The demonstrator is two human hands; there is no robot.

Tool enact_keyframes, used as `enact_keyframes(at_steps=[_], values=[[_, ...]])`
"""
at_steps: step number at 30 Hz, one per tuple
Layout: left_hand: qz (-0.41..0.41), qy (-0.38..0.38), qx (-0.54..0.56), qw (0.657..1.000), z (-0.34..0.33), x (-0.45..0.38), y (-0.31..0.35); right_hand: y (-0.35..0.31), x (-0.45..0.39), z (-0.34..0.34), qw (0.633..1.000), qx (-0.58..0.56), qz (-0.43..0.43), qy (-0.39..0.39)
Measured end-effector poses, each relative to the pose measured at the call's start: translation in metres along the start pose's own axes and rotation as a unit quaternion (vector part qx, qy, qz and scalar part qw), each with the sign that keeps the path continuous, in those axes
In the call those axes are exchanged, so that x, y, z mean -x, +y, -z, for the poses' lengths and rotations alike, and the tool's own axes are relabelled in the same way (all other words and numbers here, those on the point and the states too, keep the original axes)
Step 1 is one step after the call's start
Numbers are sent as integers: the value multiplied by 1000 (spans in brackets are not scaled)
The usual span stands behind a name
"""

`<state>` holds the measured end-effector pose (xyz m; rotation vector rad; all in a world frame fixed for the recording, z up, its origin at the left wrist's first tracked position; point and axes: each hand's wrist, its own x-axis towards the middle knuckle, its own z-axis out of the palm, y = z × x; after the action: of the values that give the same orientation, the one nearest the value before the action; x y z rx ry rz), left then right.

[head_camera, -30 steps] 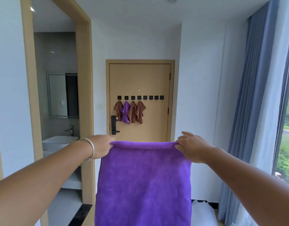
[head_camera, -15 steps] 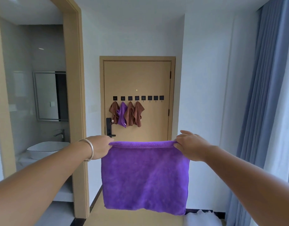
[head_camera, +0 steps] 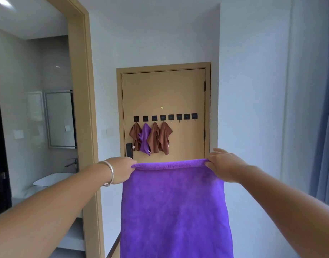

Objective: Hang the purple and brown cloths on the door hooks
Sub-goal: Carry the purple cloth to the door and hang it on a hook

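— Where's the purple cloth [head_camera: 174,207]?
— Stretched between left hand [head_camera: 121,170] and right hand [head_camera: 225,165], fingers pinching its top corners; the bottom edge is cut off.
— The door hooks [head_camera: 179,117]?
— Far ahead, four holding cloths, details blurred.

purple cloth [head_camera: 174,211] bottom cut off by frame edge, door handle [head_camera: 129,150] partly hidden behind it

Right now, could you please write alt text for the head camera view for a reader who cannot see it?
A person's left hand and right hand hold a purple cloth stretched by its top corners, facing a tan door. Its first four black hooks from the left carry three brown cloths and one purple; four hooks are bare.
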<state>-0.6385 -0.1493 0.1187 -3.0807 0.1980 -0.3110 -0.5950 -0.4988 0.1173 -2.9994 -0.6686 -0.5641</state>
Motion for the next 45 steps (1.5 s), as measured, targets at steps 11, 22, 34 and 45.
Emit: enact_keyframes(at_steps=[11,22,34,45], values=[[8,-18,-22,1000,-41,-134,-33,44,-124,-67,999,-36,7,-1],[-29,-8,-28,999,-60,-297,-135,38,-305,-127,1000,-28,-13,-3],[-33,-5,3,999,-97,-443,-219,49,-461,-193,998,-26,-37,-34],[2,-10,11,1000,-127,-594,-218,132,-601,-243,999,-37,-18,-27]])
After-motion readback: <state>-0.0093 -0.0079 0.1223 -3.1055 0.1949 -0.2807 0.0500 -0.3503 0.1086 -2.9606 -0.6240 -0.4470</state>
